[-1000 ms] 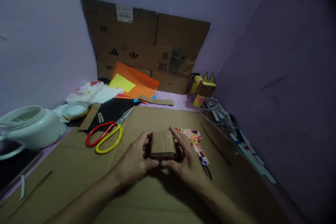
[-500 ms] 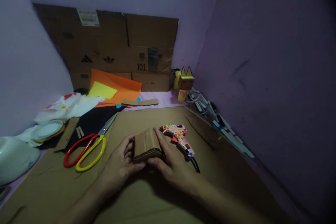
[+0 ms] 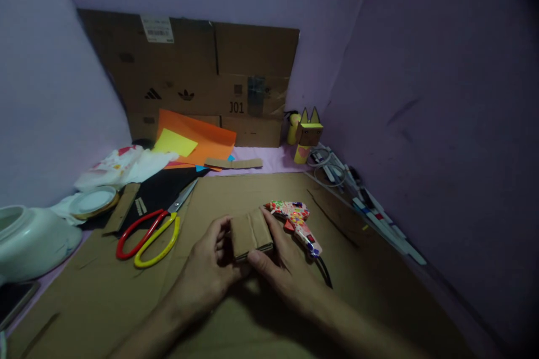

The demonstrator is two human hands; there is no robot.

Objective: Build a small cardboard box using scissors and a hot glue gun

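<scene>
Between my two hands is a small folded cardboard box (image 3: 251, 233), its creased brown top facing up and its layered edge towards me. My left hand (image 3: 214, 258) grips its left side, fingers curled along that face. My right hand (image 3: 286, 258) holds the right side, with the thumb pressed on the near edge. Just beyond my right hand lies a flower-patterned glue gun (image 3: 297, 221) with a black cord. To the left rest scissors (image 3: 162, 230) with one red and one yellow handle, blades slightly apart.
A cardboard sheet (image 3: 126, 303) covers the work surface. Orange paper (image 3: 210, 137) and a cardboard strip (image 3: 236, 164) lie at the back. A cardboard animal figure (image 3: 310, 134) stands at back right, near several markers (image 3: 389, 230). A white pot (image 3: 37, 244) sits at left.
The box has tilted so its top looks flatter, and my right thumb has moved up onto its near edge. The whole scene has shifted right as my head turned slightly left.
</scene>
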